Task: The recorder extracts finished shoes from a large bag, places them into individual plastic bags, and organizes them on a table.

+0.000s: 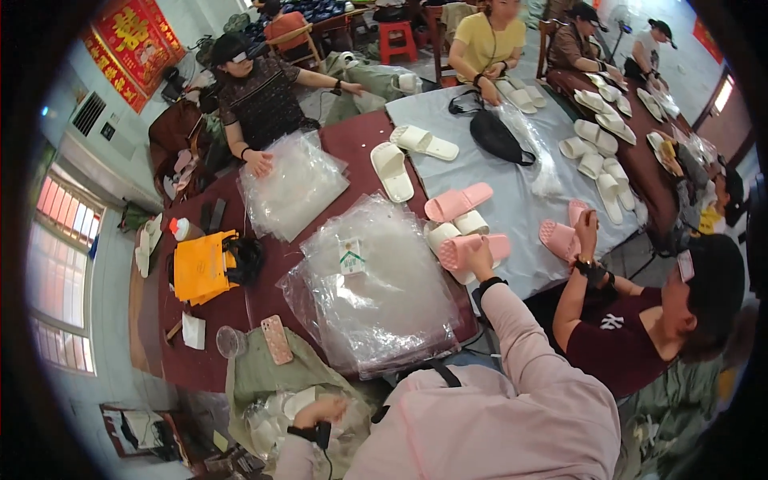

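Note:
My right hand (480, 261) reaches across the table and grips a pink slipper (458, 253) at its near side. Under and beside it lie cream slippers (474, 223), and another pink slipper (458, 202) rests just beyond. My left hand (322, 410) hovers low over an olive sack (244, 364) with bagged white slippers (276, 412) inside; its fingers are loosely spread and nothing shows in them. Between my arms, a broad stack of clear plastic bags (384, 284) covers the table, with a small white-and-green card (351, 257) on top.
A patterned phone (276, 340) and a clear cup (231, 342) sit by the sack. Yellow bags (204, 268) lie at left. Across the table a co-worker handles more clear bags (292, 188); at right another holds pink slippers (558, 238). A black waist bag (498, 138) lies farther back.

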